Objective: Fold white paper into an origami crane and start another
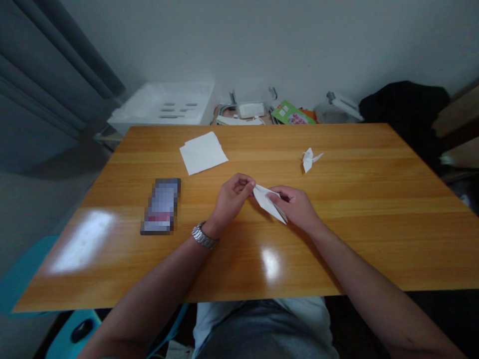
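Between my two hands is a folded white paper [266,202], a narrow pointed shape tilted just above the wooden table [374,199]. My left hand [235,194], with a metal watch [204,237] at its wrist, pinches the paper's far left tip between thumb and fingers. My right hand [294,204] grips its right side, thumb on top and fingers behind. Loose layers show at the lower right end of the fold. Beyond my right hand stands a small folded paper crane [308,160]. White paper sheets [204,153] lie flat at the back left.
A phone [161,207] with a blurred screen lies left of my hands. Behind the table are a white tray [164,107], a green booklet [292,113] and assorted items. A black cloth-like heap [404,107] is at the back right; blue chairs [73,334] stand at the lower left.
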`<state>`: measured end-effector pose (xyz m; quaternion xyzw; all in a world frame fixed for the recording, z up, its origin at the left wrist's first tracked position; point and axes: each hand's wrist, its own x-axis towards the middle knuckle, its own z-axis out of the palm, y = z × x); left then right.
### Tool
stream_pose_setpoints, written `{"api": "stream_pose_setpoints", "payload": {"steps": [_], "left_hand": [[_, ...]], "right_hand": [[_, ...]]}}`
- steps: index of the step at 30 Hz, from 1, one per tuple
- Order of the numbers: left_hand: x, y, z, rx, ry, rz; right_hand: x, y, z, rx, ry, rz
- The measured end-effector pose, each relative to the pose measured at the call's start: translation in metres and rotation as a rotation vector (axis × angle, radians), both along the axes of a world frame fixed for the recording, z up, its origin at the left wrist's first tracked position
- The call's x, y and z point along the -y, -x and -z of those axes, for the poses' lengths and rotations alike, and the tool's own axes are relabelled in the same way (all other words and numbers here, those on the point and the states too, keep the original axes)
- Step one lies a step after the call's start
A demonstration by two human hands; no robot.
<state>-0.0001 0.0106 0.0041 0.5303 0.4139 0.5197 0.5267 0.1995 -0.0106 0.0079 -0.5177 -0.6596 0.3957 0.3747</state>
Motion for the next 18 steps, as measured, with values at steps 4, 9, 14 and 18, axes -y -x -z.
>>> {"api": "stream_pose_setpoints", "payload": {"steps": [4, 9, 14, 18], "left_hand": [[0.0000, -0.0001, 0.0001, 0.004, 0.025, -0.015], [0.0009, 0.0008, -0.0020, -0.037, -0.024, -0.010], [0.0012, 0.0016, -0.0046, -0.047, -0.017, -0.005], [0.0007, 0.0013, -0.0044, -0.007, 0.033, 0.003]], "right_hand": [[0.0005, 0.0001, -0.0011, 0.001, 0.018, -0.005], [-0.0005, -0.0001, 0.0013, -0.040, 0.075, 0.021], [-0.0005, -0.0003, 0.0005, -0.074, 0.095, 0.026], [0.0000, -0.0005, -0.0018, -0.072, 0.094, 0.001]]}}
